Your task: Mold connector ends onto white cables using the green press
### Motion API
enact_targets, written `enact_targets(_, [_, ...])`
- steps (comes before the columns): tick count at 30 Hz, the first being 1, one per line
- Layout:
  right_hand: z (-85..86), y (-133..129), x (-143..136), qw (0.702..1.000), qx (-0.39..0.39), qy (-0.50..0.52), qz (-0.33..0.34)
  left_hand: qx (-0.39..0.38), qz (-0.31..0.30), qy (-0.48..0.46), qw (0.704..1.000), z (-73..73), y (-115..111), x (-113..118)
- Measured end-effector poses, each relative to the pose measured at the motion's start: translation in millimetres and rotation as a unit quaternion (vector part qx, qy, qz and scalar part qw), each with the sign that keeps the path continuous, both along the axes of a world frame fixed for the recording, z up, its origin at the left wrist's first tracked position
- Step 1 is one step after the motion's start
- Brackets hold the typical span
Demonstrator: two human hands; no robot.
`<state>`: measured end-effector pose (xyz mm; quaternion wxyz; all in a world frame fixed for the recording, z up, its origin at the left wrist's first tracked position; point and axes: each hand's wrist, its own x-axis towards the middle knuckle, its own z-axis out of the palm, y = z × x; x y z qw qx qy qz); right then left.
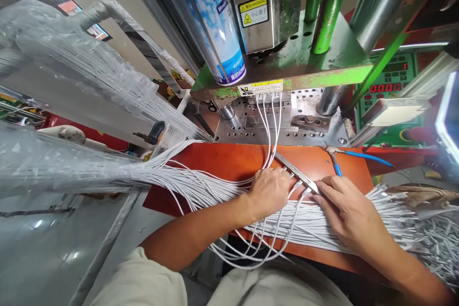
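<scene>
A narrow metal bar (296, 172) lies slanted over the orange-red work surface (229, 153), with several white cable ends seated along its near side. My right hand (349, 208) pinches the bar's near right end between thumb and fingers. My left hand (270, 192) is closed at the bar's other half, its curled fingers on a white cable whose end they hide. Loops of cable hang from the bar towards my lap. Under both hands runs a thick bundle of white cables (311, 227), its connector ends fanned out at the right.
Behind the work surface stands a green press (337, 74), with several white cables (268, 124) running into its mould. A blue-and-white spray can (218, 24) stands on the press. Blue-handled pliers (335, 155) lie at right, below a control panel (389, 88). Plastic-wrapped cable bundles (71, 158) extend left.
</scene>
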<state>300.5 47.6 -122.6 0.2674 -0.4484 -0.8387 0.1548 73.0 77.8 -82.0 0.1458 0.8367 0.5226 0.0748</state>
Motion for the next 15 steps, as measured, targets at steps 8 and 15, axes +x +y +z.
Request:
enact_targets(8, [42.7, 102.2, -22.1, 0.996, 0.087, -0.003, -0.036, -0.012, 0.16, -0.379, 0.911, 22.4, 63.5, -58.2])
enact_targets(15, [59.3, 277.7, -75.7, 0.994, 0.035, 0.061, -0.083, -0.275, 0.195, -0.658, 0.673, 1.2, 131.3, -24.6])
